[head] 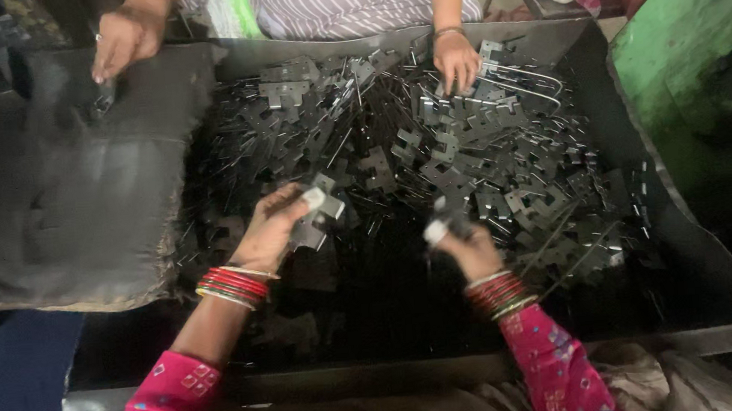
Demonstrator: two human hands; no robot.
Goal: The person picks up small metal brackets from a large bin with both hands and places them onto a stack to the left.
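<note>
Metal bracket (315, 213) lies flat in left hand (272, 233) fingers' grip, tilted up-right; right hand (468, 246) pinches a thin rod (438, 226).

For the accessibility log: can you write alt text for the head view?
The person's left hand holds a small grey metal bracket and the right hand grips another piece over a black tray heaped with flat metal brackets. Across the tray, another person's hand picks through the heap.
</note>
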